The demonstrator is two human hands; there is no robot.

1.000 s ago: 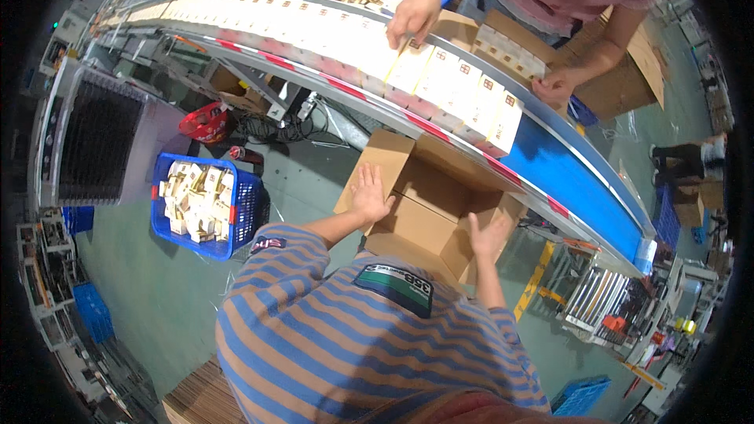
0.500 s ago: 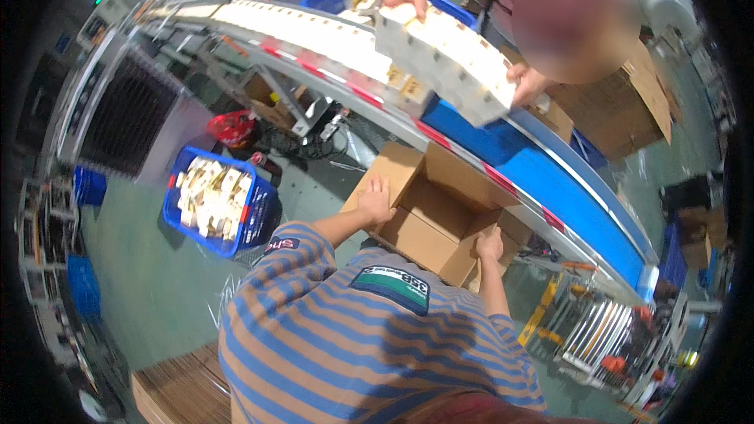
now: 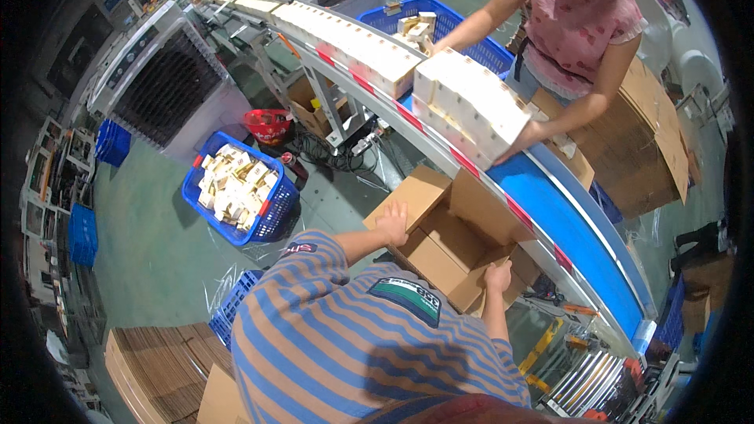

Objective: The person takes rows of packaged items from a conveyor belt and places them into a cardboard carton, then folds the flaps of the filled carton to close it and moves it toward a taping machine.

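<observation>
I have the open carton (image 3: 463, 239) beside the conveyor (image 3: 554, 208), my right grip (image 3: 497, 275) clamped on it; my left grip (image 3: 393, 224) covers a flap (image 3: 422, 191), whether clamped I can't tell. A blue basket (image 3: 275, 221) holds small boxes (image 3: 236, 186).

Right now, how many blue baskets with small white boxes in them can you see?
2: one blue basket left of the open carton, another basket beyond the conveyor, partly hidden by the co-worker's arm. More could be hidden.
</observation>
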